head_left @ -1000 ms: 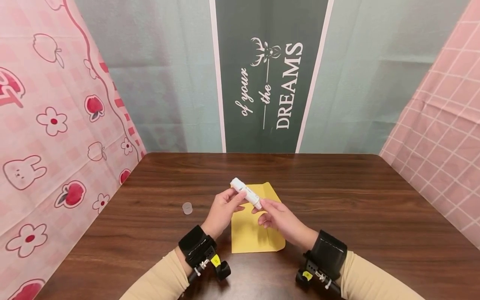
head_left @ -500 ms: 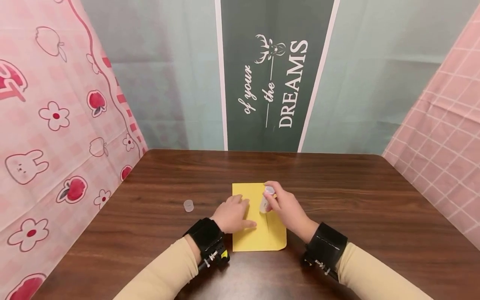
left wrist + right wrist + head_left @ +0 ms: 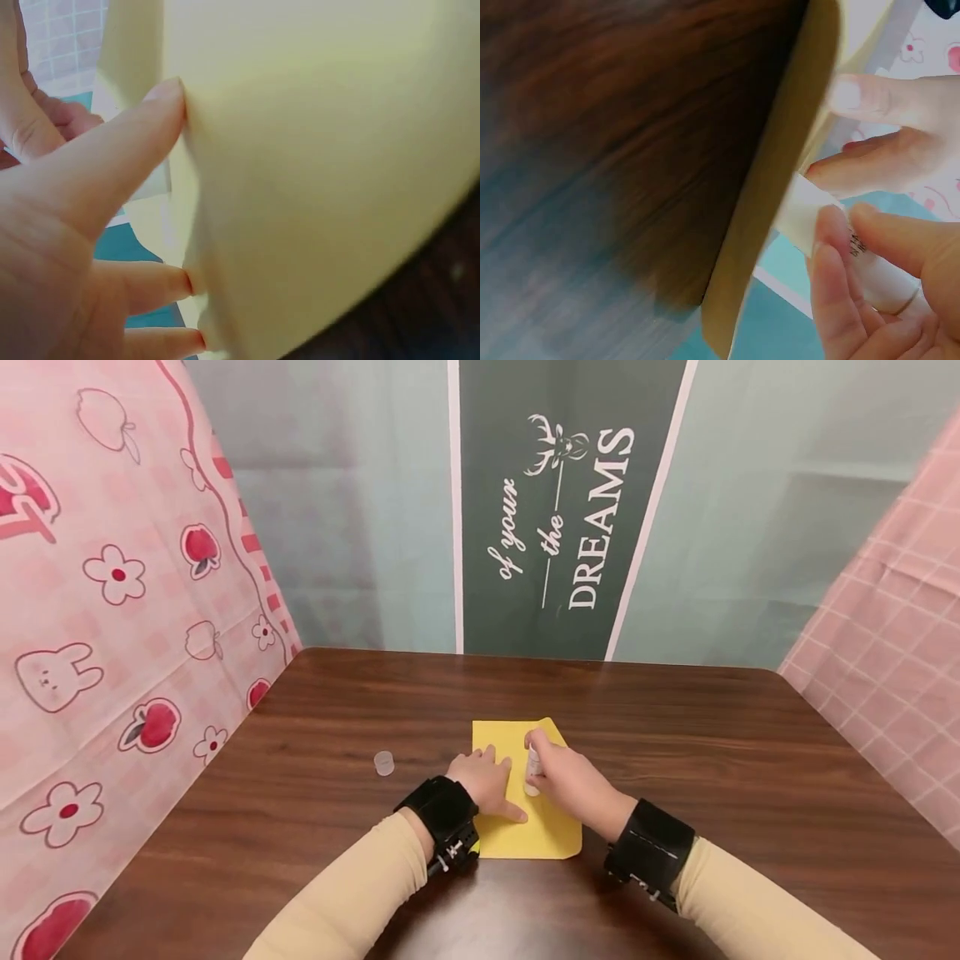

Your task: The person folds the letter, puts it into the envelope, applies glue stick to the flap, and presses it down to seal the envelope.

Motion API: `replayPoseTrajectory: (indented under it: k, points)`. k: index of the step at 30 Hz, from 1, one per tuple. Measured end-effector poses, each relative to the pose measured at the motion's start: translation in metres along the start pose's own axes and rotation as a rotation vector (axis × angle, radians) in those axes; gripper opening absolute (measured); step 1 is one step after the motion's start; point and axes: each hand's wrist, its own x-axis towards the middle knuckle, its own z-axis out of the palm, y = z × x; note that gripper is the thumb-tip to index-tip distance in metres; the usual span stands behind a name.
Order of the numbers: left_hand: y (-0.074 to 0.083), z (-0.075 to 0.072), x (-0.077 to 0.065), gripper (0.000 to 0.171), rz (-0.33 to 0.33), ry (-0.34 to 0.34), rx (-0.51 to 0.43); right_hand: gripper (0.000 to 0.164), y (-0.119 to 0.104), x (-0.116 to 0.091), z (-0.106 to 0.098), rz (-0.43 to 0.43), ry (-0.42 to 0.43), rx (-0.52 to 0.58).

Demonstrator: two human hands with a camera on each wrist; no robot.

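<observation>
A yellow envelope (image 3: 525, 842) lies on the table under both hands. My left hand (image 3: 486, 785) rests on its left part, fingers spread, holding the paper down. In my right hand (image 3: 576, 783) I grip a white glue stick (image 3: 533, 768) nearly upright, its lower end right at the envelope's surface. The right wrist view shows thumb and fingers wrapped round the glue stick (image 3: 810, 217), with small dark print on its barrel. In the left wrist view, the left thumb (image 3: 142, 127) and fingertips lie against the envelope (image 3: 322, 172).
A small translucent cap (image 3: 384, 763) stands on the brown wooden table (image 3: 337, 718), left of the envelope. Fabric backdrops rise behind the table and at both sides. Black camera straps (image 3: 651, 847) wrap both wrists.
My left hand has let go of the glue stick and gone down flat onto the envelope. My right hand has turned the stick upright, lowered it to the paper and drawn it slightly nearer.
</observation>
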Motion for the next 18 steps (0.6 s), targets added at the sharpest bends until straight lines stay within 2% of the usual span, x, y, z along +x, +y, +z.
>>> replayPoseTrajectory:
  k: [6,10,18]
  points:
    - [0.0,-0.004,-0.003,0.086,-0.018,-0.008,-0.008,0.045,0.003,0.01,0.002,0.019,-0.038,-0.007]
    - [0.0,-0.005,-0.003,0.087,-0.012,-0.012,0.002,0.047,0.01,0.023,0.006,0.048,-0.023,-0.007]
    - [0.001,-0.005,0.002,0.089,-0.015,-0.014,0.03,0.047,0.02,0.038,0.007,0.004,0.005,-0.003]
